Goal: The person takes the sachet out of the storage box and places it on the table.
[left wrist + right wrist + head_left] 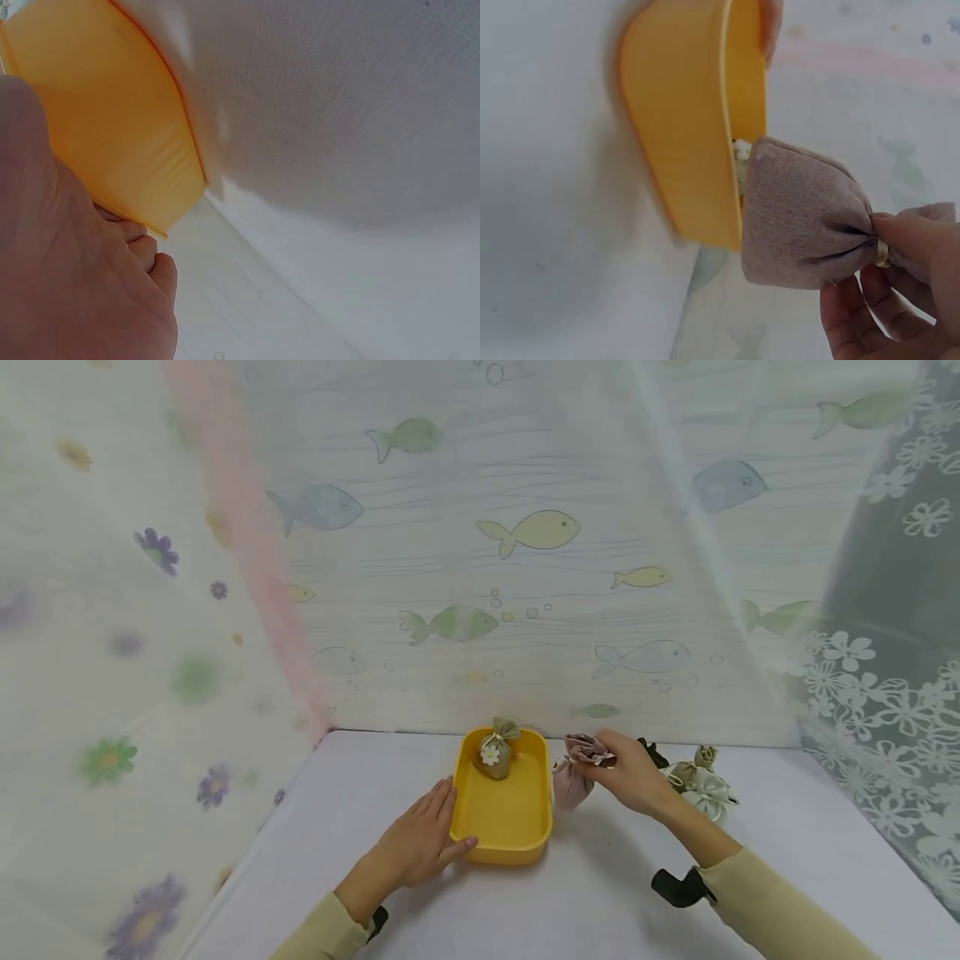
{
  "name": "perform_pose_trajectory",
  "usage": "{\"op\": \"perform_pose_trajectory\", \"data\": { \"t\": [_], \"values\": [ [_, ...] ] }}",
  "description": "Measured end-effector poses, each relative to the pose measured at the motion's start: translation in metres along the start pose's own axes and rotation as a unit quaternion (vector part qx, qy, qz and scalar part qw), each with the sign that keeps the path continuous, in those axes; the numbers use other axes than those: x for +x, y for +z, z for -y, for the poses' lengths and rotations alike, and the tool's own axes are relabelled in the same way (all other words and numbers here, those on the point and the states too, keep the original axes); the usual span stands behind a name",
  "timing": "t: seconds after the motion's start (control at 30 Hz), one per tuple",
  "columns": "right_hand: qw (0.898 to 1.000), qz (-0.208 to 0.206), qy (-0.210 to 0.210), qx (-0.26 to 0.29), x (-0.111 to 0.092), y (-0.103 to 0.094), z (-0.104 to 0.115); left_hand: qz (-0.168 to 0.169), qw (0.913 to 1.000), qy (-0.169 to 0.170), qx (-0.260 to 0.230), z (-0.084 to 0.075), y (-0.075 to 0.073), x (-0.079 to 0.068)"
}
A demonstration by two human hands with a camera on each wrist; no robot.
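A mauve cloth drawstring pouch (802,217) hangs from my right hand (626,772), whose thumb and fingers pinch its gathered neck. In the head view the pouch is just right of a yellow rectangular tray (501,814). My left hand (416,839) lies along the tray's left side, fingers straight and thumb at the front left corner. Inside the tray, toward the back, sits an olive-green pouch (495,764) with a white flower on it. The left wrist view shows the tray's outer wall (112,97) beside the palm.
More pouches, among them a green one (705,756) and a pale one with a big bow (708,793), lie on the white table (600,893) right of my right hand. Behind the table hangs a fish-print curtain (525,685); a flower-print curtain (180,727) hangs at the left.
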State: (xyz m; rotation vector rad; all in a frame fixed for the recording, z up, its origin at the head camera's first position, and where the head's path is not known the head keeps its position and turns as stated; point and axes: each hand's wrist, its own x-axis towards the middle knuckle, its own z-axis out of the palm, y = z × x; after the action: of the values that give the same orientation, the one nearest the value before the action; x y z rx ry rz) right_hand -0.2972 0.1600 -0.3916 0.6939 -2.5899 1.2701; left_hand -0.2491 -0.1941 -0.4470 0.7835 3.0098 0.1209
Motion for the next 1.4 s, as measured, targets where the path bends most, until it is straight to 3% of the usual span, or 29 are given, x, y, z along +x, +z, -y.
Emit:
{"op": "perform_pose_trajectory", "data": {
  "t": [0.4,0.6,0.77,0.97,1.2,1.4],
  "values": [
    [1.0,-0.019,0.005,-0.021,-0.044,-0.033,-0.022,-0.019,0.9998,0.009,-0.004,0.004,0.008,0.003],
    [0.996,-0.043,0.007,-0.076,-0.056,-0.04,-0.033,-0.021,0.9997,0.008,0.006,0.006,0.011,0.004],
    [0.995,-0.051,0.023,-0.078,-0.065,-0.043,-0.041,-0.017,0.9998,0.006,-0.008,0.004,0.007,0.003],
    [0.995,-0.056,0.004,-0.078,-0.074,-0.042,-0.054,-0.003,0.9999,-0.004,-0.012,0.0,0.002,0.002],
    [0.995,-0.038,0.048,-0.083,-0.086,-0.034,-0.068,0.001,1.0,0.0,-0.008,-0.001,0.001,0.002],
    [0.996,-0.035,0.047,-0.07,-0.087,-0.033,-0.071,-0.001,1.0,-0.004,-0.008,-0.001,0.0,0.001]
  ]
}}
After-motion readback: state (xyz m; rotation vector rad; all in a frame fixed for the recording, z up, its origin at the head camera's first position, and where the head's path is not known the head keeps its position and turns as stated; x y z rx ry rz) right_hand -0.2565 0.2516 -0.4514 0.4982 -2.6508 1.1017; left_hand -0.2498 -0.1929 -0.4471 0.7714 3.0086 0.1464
